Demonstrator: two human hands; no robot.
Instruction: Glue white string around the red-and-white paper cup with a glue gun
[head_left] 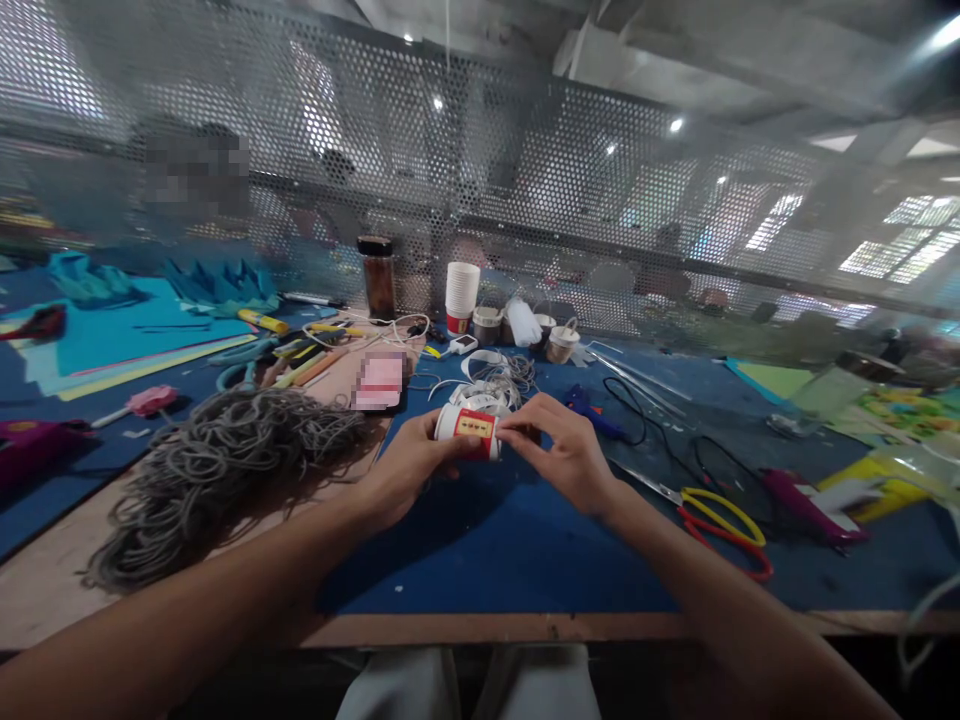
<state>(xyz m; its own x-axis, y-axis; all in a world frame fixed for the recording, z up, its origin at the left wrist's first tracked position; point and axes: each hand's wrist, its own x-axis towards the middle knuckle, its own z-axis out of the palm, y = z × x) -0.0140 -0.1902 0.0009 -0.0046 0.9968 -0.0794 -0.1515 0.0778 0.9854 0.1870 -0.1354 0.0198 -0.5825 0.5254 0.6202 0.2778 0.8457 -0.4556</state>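
Tipped on its side above the table's near middle is a red and white paper cup [474, 428] with a yellow printed panel. My left hand [409, 460] is wrapped round its left end, the thumb lying along the printed side. At the other end, the thumb and fingers of my right hand [566, 445] are pinched together against the cup's edge; whether they grip the edge or something thin there is hard to make out. Just behind the cup lie loops of white and grey strip [495, 375].
A heap of grey cord [225, 470] lies left. Scissors [724, 530] with yellow and red handles and a purple glue gun [814, 508] lie right. Stacked paper cups [462, 290] and a dark-lidded jar [376, 278] stand before a perforated metal screen [510, 180].
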